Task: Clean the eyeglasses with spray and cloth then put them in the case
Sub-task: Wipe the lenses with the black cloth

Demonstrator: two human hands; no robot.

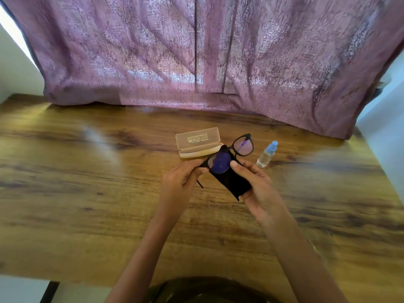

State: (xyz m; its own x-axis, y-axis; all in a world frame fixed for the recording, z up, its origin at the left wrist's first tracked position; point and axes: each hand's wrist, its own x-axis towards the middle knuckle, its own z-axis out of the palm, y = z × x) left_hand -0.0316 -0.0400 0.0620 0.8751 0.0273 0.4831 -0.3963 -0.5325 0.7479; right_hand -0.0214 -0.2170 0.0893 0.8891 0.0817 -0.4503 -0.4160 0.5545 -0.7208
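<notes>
Black-framed eyeglasses (237, 147) are held above the wooden table (87, 193), tilted up to the right. My left hand (181, 179) pinches the frame at its left end. My right hand (253, 182) grips a black cloth (231, 182), which wraps behind the left lens, with the thumb pressing by the lens edge. Just behind the glasses a beige glasses case (197, 144) lies open. A small clear spray bottle (266, 154) with a blue cap stands to the right of the glasses.
A purple patterned curtain (207, 57) hangs along the table's far edge and rests on the wood. The table's front edge runs close to my body, with a dark leg (49, 291) at the lower left.
</notes>
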